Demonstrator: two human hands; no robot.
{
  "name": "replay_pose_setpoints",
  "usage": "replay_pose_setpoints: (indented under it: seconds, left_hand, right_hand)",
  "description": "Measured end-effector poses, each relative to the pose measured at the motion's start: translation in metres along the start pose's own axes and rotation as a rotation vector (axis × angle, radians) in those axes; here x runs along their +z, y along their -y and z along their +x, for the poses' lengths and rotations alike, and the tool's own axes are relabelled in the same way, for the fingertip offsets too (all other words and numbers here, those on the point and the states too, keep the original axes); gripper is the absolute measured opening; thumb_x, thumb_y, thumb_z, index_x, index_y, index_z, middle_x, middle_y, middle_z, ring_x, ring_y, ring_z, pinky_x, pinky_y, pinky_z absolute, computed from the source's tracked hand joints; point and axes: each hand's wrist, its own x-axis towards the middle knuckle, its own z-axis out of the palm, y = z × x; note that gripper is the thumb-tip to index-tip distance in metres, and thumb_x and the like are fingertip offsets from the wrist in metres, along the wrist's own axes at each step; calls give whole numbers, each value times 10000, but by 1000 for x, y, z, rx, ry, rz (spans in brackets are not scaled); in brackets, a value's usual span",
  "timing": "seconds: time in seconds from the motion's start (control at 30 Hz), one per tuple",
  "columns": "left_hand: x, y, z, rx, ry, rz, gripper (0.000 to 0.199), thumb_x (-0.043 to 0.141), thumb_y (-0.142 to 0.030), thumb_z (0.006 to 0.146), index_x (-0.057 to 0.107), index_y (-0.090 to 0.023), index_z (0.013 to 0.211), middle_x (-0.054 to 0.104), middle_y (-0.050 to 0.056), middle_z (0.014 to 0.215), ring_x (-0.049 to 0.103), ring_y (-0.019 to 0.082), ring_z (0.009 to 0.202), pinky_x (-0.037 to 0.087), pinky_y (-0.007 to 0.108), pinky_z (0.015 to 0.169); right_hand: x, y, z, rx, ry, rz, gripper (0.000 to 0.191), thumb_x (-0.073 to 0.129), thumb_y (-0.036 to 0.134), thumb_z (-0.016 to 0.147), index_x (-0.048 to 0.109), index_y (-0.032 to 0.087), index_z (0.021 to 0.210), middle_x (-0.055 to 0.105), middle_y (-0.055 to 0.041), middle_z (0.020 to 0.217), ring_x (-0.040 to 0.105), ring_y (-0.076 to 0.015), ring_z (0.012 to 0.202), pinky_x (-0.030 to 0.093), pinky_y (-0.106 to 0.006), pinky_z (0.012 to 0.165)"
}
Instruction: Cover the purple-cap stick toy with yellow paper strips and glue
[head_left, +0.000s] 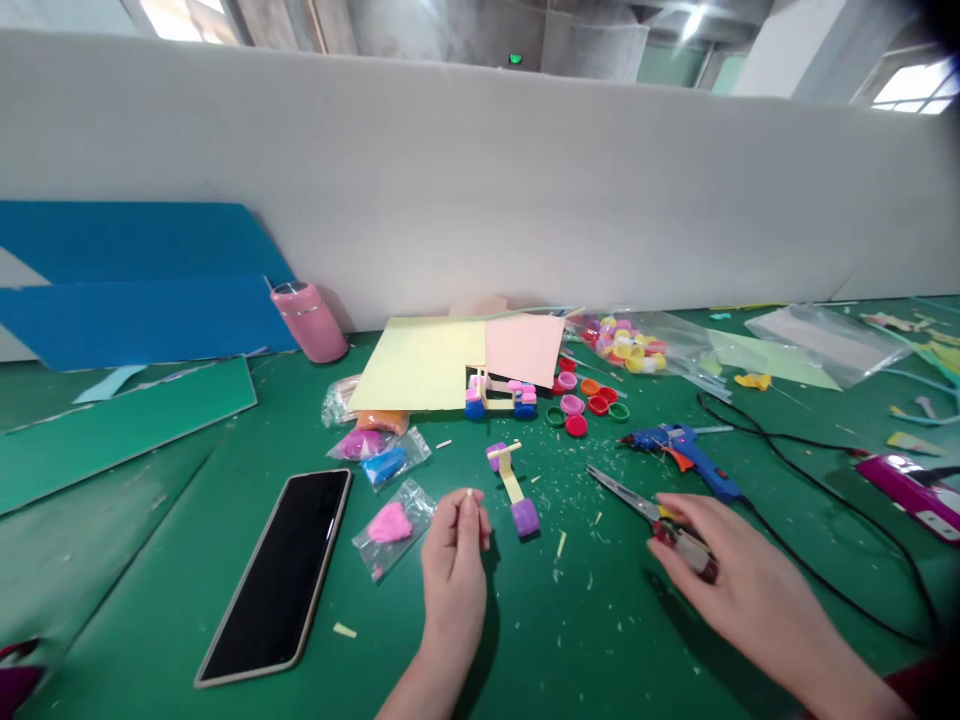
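My left hand (456, 545) is closed in a pinch near the middle of the table, with a tiny pale piece showing at the fingertips. My right hand (739, 575) is around the handles of a pair of scissors (626, 492), whose blades point up and left. Between the hands lies a small pale-yellow frame (511, 477) with purple blocks at its ends. Behind it stands a similar piece (498, 403) with pink and blue parts. Pale scraps (562, 544) are scattered on the green surface.
A phone (279, 573) and clay bags (390, 523) are left. A blue glue gun (686, 457) and its black cord lie right. Behind are bottle caps (576, 425), yellow card (420, 362), a pink cylinder (310, 322) and a purple power strip (911, 492) far right.
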Motion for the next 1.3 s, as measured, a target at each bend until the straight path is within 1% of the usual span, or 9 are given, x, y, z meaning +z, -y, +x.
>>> replay_pose_setpoints:
  seconds: [0.03,0.17,0.23,0.3,0.53,0.8,1.0,1.13,1.3]
  left_hand:
    - [0,0,0,12,-10,22,169,474,-317,841,561,-177,801,472,-32,606,429,109,557,351,222,532]
    - [-3,-2,0,66,-41,99,145,524,-297,806,587,-181,745,522,-4,676,470,148,642,385,253,614]
    - [-4,-3,1,91,-49,125,141,526,-289,803,588,-186,730,541,1,696,479,156,662,387,255,632]
    - [-4,-3,2,97,-55,151,151,519,-296,805,583,-190,720,547,-1,695,482,156,659,387,248,623]
    - [-4,3,-1,72,9,170,163,478,-304,833,549,-190,740,527,-14,685,470,137,649,380,227,605]
    - [2,5,-3,68,51,212,187,471,-311,826,543,-176,719,493,-23,636,444,128,601,368,220,564]
    - [0,5,0,104,83,399,268,435,-344,827,532,-174,644,461,-30,548,435,125,529,350,218,493]
    - [-1,9,2,165,116,600,308,430,-288,815,458,-190,525,415,-32,480,405,134,499,306,242,489]
    - [2,14,-4,282,185,937,275,499,-175,729,461,-188,457,472,12,502,435,184,586,248,293,552]
  right_hand:
    - [4,15,4,-43,3,63,346,492,379,815,484,189,1104,584,-110,1074,565,-251,968,457,-390,824]
    - [26,73,26,-200,155,276,340,508,285,806,462,200,1132,545,-81,1090,544,-217,970,466,-349,806]
    - [35,91,37,-230,171,315,353,551,279,768,485,197,1105,529,-78,1069,527,-225,965,462,-354,801]
    - [43,99,44,-241,175,309,356,580,280,739,505,196,1076,519,-78,1045,520,-237,944,460,-365,782]
    - [61,94,42,-260,190,348,216,532,266,781,519,217,991,513,-53,985,535,-204,851,459,-321,710]
    - [55,90,38,-275,225,346,221,547,293,773,527,213,979,525,-43,962,536,-203,841,451,-318,688]
    - [52,88,38,-279,211,334,274,574,278,730,540,212,994,529,-47,955,539,-210,846,452,-322,700]
    - [50,85,37,-320,170,425,389,554,203,701,493,213,1084,506,-66,1033,537,-215,897,459,-326,735]
    - [49,81,38,-322,64,555,311,498,156,745,492,205,1052,503,-68,1009,538,-175,815,472,-298,721]
